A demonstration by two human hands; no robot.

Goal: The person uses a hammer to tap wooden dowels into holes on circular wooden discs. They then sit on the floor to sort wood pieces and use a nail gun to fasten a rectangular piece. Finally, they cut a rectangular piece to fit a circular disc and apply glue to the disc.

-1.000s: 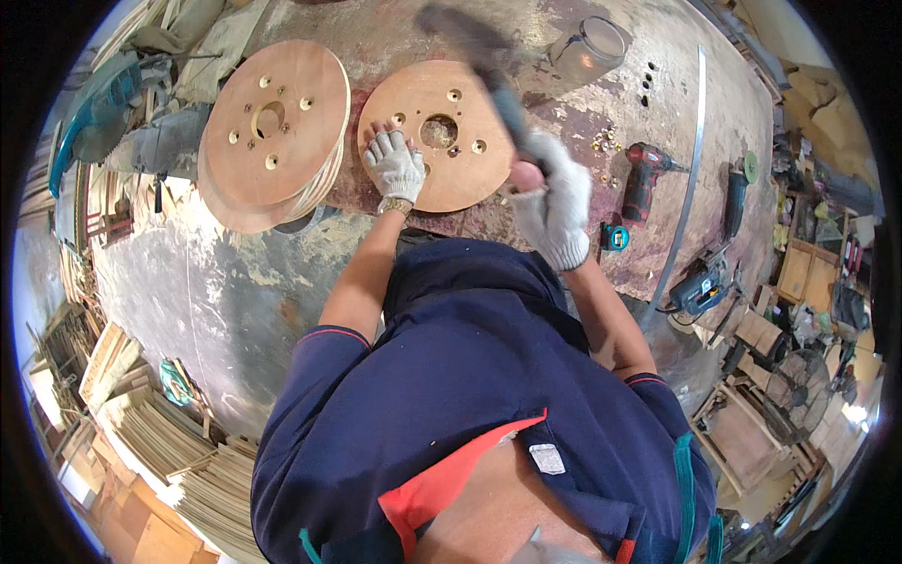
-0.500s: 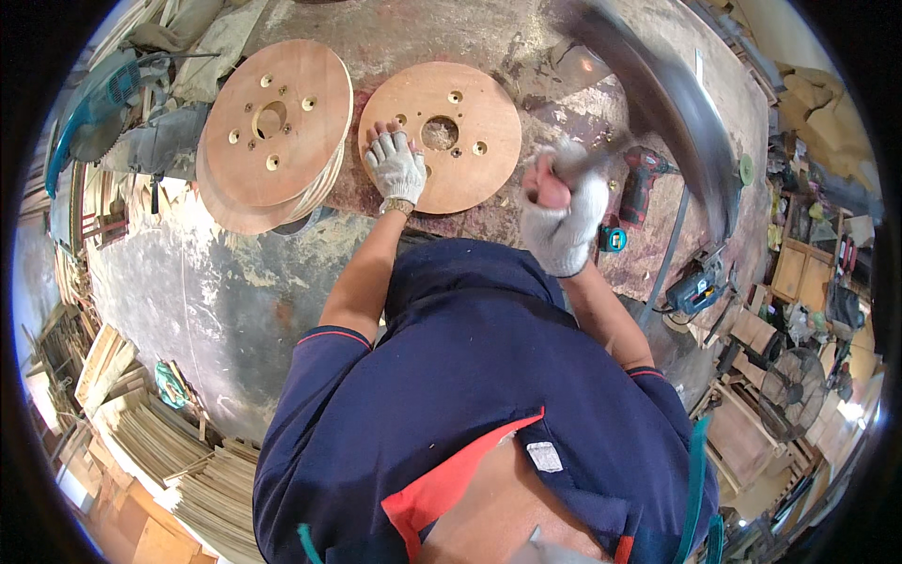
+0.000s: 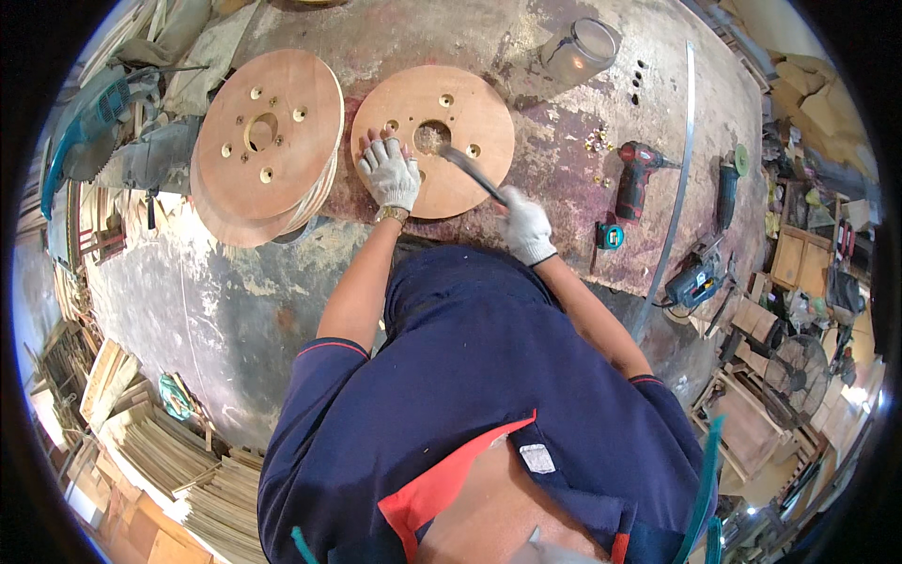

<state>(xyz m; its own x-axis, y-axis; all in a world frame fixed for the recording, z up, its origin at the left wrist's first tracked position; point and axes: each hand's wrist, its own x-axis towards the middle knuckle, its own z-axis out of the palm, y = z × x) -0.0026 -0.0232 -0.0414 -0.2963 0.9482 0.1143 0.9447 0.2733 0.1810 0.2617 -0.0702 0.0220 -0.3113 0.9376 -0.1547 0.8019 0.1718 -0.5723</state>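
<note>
A round plywood disc (image 3: 474, 117) with a centre hole and several small holes lies flat on the workbench. My left hand (image 3: 389, 174), in a white fingerless glove, presses on the disc's near-left part. My right hand (image 3: 525, 226), also gloved, grips the handle of a hammer (image 3: 467, 169). The hammer's head is down on the disc beside the centre hole. To the left lies a stack of similar wooden discs (image 3: 268, 141).
A glass jar (image 3: 580, 49) stands at the back of the bench. A red cordless drill (image 3: 634, 174), a small tape measure (image 3: 609, 235), loose brass fittings (image 3: 597, 141), a long metal strip (image 3: 678, 179) and a power saw (image 3: 693, 280) lie right. Timber stacks (image 3: 178, 451) fill the floor left.
My right hand swung the hammer up and to the right, then brought it down onto the disc near the centre hole. My left hand stayed on the disc.
</note>
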